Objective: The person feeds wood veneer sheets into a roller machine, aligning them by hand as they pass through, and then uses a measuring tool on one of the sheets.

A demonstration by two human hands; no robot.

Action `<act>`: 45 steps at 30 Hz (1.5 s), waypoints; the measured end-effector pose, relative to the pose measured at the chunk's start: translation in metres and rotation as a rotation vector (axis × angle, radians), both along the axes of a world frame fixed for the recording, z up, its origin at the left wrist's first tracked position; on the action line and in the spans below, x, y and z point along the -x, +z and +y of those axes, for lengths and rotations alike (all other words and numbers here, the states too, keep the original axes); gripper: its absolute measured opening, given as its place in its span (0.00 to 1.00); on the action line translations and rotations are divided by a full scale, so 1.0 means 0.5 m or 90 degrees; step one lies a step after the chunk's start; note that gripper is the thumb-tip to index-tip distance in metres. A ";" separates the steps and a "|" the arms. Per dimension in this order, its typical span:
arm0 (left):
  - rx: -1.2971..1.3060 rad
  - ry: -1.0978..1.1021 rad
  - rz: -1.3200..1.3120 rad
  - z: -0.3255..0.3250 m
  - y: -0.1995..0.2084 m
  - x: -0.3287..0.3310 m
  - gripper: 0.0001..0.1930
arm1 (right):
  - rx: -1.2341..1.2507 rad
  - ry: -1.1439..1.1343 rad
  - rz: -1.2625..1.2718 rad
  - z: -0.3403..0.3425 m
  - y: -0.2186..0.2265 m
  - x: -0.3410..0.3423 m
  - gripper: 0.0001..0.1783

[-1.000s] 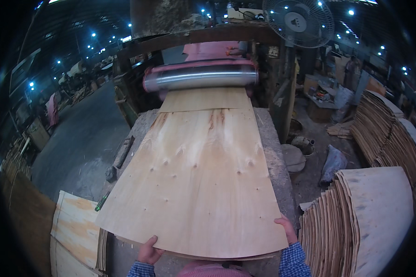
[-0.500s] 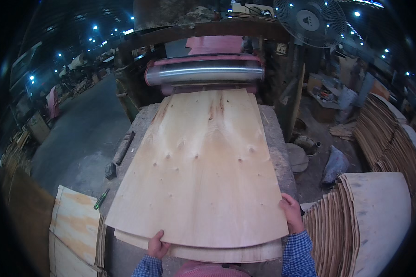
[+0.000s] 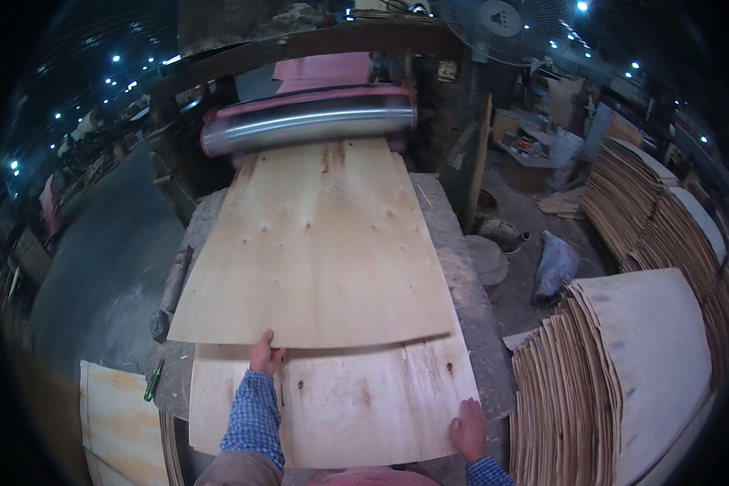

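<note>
A large pale wood veneer sheet (image 3: 316, 243) slopes away from me, its far end at the metal roller (image 3: 308, 121). My left hand (image 3: 267, 354) pinches the near edge of this sheet, thumb on top and fingers below. Beneath lies a second veneer sheet (image 3: 373, 397) with dark knots, its near part uncovered. My right hand (image 3: 468, 429) is closed at the right edge of that lower sheet, the thumb over its face; the fingertips are partly hidden.
A stack of veneer sheets (image 3: 648, 348) stands at the right, more sheets (image 3: 121, 413) at the lower left. On the table's left side lie a green-handled cutter (image 3: 153, 382) and a dark block (image 3: 160, 326). A fan (image 3: 502, 20) hangs at the upper right; a plastic bag (image 3: 556, 263) sits on the floor.
The upper sheet has moved forward toward the roller, uncovering the lower one. My left hand went forward with it. My right hand left its edge and came down to the lower sheet's edge.
</note>
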State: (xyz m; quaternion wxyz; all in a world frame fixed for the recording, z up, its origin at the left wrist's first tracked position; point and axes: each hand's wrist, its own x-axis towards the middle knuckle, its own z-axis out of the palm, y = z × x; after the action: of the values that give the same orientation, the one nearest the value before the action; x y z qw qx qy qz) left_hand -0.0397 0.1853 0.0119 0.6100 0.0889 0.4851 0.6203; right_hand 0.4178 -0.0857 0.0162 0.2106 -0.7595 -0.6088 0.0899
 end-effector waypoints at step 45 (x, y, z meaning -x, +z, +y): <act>-0.005 0.013 -0.206 -0.688 0.068 -0.042 0.25 | 0.050 0.130 1.005 0.137 0.363 -0.080 0.29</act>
State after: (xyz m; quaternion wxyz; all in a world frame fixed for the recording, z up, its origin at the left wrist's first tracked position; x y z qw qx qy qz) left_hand -0.0185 -0.1585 0.0459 0.6735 -0.0145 0.3788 0.6346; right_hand 0.4576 -0.0171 0.1975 0.5438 -0.4189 -0.3425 0.6415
